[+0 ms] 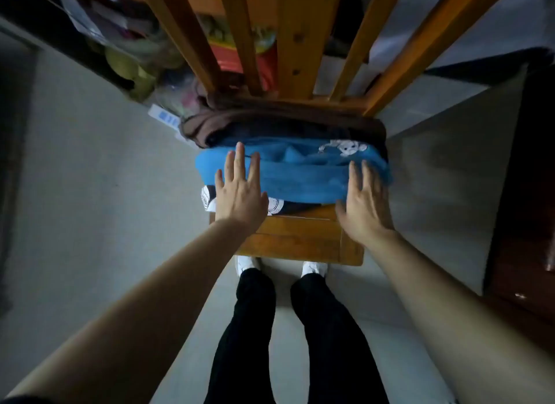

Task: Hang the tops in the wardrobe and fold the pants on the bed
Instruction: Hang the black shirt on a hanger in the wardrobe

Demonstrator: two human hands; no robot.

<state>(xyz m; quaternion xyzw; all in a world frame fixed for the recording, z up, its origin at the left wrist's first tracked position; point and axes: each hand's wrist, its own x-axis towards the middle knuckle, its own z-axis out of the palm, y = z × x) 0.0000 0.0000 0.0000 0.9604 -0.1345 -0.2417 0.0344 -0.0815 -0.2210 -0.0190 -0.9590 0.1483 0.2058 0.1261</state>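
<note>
The blue garment (300, 178) lies topmost on the seat of a wooden chair (297, 238), with a brown garment (270, 121) bunched behind it. The left hand (240, 190) and right hand (365, 206) reach over its two ends, fingers straight, grasping nothing. Nothing looks hung or folded yet, so the whole job seems to lie ahead. Neither wardrobe nor bed shows.
</note>
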